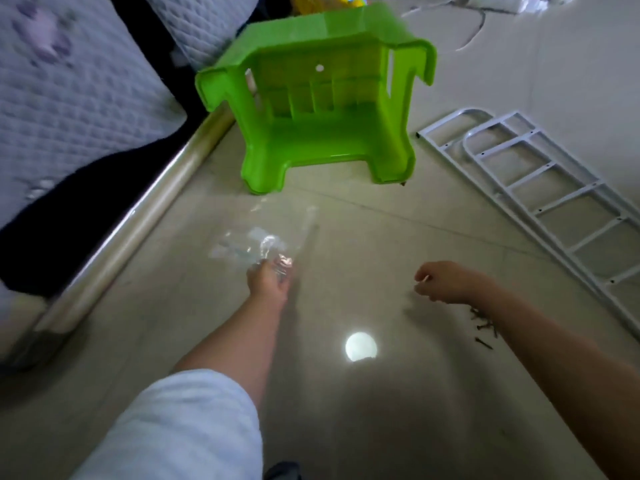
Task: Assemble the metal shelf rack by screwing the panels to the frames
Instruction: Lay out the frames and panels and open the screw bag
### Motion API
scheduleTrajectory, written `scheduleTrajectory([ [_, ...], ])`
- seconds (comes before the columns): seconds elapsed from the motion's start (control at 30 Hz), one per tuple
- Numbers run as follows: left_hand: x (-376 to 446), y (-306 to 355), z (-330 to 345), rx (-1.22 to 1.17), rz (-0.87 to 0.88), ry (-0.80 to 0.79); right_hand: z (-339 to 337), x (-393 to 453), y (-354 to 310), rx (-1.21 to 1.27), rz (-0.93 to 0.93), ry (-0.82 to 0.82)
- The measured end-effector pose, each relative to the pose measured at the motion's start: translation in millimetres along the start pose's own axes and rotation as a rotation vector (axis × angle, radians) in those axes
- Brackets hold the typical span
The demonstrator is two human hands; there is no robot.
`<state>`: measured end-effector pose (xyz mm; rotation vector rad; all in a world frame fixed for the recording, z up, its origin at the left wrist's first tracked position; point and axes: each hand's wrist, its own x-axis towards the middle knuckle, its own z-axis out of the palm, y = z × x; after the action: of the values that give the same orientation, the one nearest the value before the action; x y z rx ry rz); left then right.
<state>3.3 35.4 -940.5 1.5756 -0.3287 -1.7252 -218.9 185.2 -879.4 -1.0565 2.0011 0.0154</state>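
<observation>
Two white metal frames [540, 188] lie flat on the floor [381, 237], one overlapping the other, well beyond your right fingertips and off to their right. Your left hand [269, 280] reaches forward with its fingers curled around one end of a clear plastic bag [256, 242]; the rest of the bag spreads out ahead of those fingers and a little to their left. Your right hand [441, 282] hovers over the floor with its fingers bent inward, and the thumb and forefinger seem to pinch something small and pale; motion blur keeps you from telling what it is. A small heap of dark screws [483, 325] lies on the floor just behind that hand, beside your right forearm. Farther ahead of both sets of fingers, a green plastic stool [322, 98] is tipped on its side with its underside facing you. Beyond your left fingers and far to their left runs a bed edge with a quilted mattress [69, 81]. A round bright reflection [361, 346] sits on the floor between your two forearms, nearer you than either hand.
</observation>
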Motion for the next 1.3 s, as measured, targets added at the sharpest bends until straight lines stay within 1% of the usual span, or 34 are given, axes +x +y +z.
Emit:
scheduleTrajectory([
  [0.03, 8, 3, -18, -0.096, 0.001, 0.086, 7, 2, -12, -0.049, -0.034, 0.001],
  [0.07, 14, 4, -34, -0.146, -0.013, 0.136, 14, 5, -24, -0.072, -0.06, -0.006],
  [0.17, 22, 7, -63, -0.212, -0.039, 0.135, 42, 16, -58, -0.124, -0.161, -0.037],
  [0.27, 22, 22, -79, -0.45, 0.041, 0.167, 67, 26, -90, -0.16, -0.262, -0.073],
  [0.3, 23, 28, -84, -0.504, 0.076, 0.188, 74, 28, -98, -0.172, -0.289, -0.083],
  [0.37, 28, 39, -93, -0.535, 0.14, 0.238, 86, 33, -114, -0.2, -0.331, -0.096],
  [0.4, 31, 41, -99, -0.458, 0.134, 0.274, 89, 33, -119, -0.218, -0.343, -0.092],
  [0.43, 33, 42, -103, -0.34, 0.093, 0.291, 91, 34, -125, -0.234, -0.351, -0.08],
  [0.5, 33, 37, -106, -0.048, -0.006, 0.27, 96, 35, -134, -0.262, -0.359, -0.041],
  [0.53, 33, 33, -104, 0.189, -0.035, 0.246, 97, 36, -136, -0.282, -0.362, -0.012],
  [0.57, 32, 28, -101, 0.501, -0.017, 0.218, 99, 37, -137, -0.305, -0.36, 0.015],
  [0.63, 29, 20, -89, 1.171, 0.166, 0.182, 98, 37, -134, -0.349, -0.352, 0.059],
  [0.67, 24, 19, -79, 1.383, 0.265, 0.128, 96, 37, -130, -0.367, -0.346, 0.076],
  [0.77, 11, 10, -49, 1.773, 0.528, -0.046, 82, 37, -106, -0.399, -0.3, 0.124],
  [0.87, 1, -13, -18, 2.001, 0.776, -0.171, 60, 37, -63, -0.397, -0.187, 0.181],
  [0.93, -7, -32, 7, 2.079, 0.882, -0.287, 42, 35, -26, -0.377, -0.084, 0.213],
  [1.03, -23, -67, 44, 2.167, 0.991, -0.435, 18, 24, 38, -0.332, 0.08, 0.245],
  [1.17, -45, -117, 84, 2.183, 0.998, -0.577, 0, 2, 131, -0.243, 0.312, 0.284],
  [1.3, -56, -162, 97, 2.233, 0.886, -0.708, 1, -15, 203, -0.191, 0.475, 0.346],
])
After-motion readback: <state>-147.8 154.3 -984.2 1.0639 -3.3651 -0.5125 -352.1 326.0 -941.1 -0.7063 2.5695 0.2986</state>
